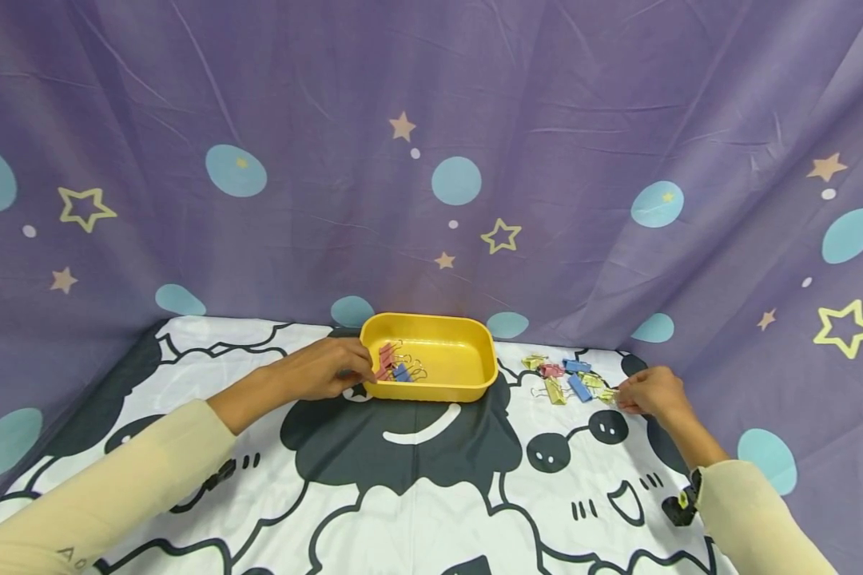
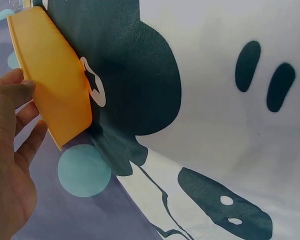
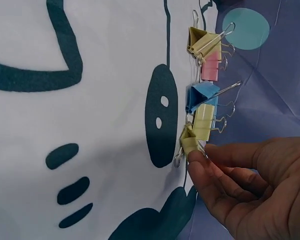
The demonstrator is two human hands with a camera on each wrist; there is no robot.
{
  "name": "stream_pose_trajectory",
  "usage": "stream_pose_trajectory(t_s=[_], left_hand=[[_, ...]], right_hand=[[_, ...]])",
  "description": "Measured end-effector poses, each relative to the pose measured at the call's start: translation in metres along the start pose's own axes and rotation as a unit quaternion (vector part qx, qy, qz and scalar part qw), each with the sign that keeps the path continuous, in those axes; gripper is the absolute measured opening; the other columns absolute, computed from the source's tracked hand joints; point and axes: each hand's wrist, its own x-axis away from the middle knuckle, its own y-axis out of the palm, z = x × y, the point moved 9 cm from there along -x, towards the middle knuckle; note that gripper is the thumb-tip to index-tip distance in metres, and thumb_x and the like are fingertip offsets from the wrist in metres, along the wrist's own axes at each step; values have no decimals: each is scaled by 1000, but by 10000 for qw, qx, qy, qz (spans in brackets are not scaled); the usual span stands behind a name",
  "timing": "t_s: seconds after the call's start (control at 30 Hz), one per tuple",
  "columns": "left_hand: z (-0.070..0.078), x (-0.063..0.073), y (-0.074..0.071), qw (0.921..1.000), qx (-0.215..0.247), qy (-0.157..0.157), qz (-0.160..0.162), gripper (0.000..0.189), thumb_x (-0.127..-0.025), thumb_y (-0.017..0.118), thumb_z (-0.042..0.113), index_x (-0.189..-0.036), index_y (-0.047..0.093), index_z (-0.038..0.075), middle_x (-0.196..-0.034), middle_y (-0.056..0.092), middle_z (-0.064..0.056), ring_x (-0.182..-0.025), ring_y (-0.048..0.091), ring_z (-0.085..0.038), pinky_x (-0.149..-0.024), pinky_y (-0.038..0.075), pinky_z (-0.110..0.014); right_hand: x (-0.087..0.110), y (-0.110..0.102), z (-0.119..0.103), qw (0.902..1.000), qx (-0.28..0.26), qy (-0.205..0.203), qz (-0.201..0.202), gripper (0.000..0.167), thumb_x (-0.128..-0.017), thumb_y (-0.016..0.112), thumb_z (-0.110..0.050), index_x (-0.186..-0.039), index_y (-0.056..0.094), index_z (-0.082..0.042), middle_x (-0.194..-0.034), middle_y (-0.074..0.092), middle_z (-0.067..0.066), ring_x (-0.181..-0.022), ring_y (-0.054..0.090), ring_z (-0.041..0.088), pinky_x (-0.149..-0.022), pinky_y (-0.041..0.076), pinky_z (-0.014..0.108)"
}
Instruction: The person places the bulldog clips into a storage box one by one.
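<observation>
A yellow plastic tray (image 1: 467,391) stands at the back middle of the table, with pink binder clips (image 1: 385,361) and a blue binder clip (image 1: 401,373) in its left part. My left hand (image 1: 334,366) holds the tray's left rim, thumb and fingers on the wall in the left wrist view. To the right, my right hand (image 1: 653,391) pinches a yellow binder clip (image 3: 190,142) between thumb and fingertips. That clip is at the near right end of a loose group of yellow, blue and pink clips, among them a blue clip (image 1: 579,388) and a pink clip (image 1: 550,370).
A white cloth (image 1: 431,527) with dark cartoon figures covers the table. Behind it hangs a purple curtain (image 1: 331,200) with stars and blue ovals, close behind the tray. The clip group lies to the right of the tray, a short gap away.
</observation>
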Motion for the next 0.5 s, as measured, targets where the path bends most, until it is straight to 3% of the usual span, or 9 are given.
stream_pose_trajectory(t_s=[0.3,0.5], left_hand=[[-1,0,0,10000,-14,23,17,25,-94,82,-6,-108,90,13,-111,84,3,-106,74,-14,-93,66,-38],[0,0,0,10000,-10,16,15,24,-94,82,-5,-108,90,13,-112,84,3,-107,74,-14,-94,66,-38]], right_hand=[[-1,-2,-3,9998,17,84,-164,33,-86,85,6,-114,75,21,-67,76,-1,-58,74,8,-62,67,30],[-2,1,-2,9984,-388,44,-406,34,-88,82,8,-117,72,24,-74,80,4,-62,76,10,-66,68,32]])
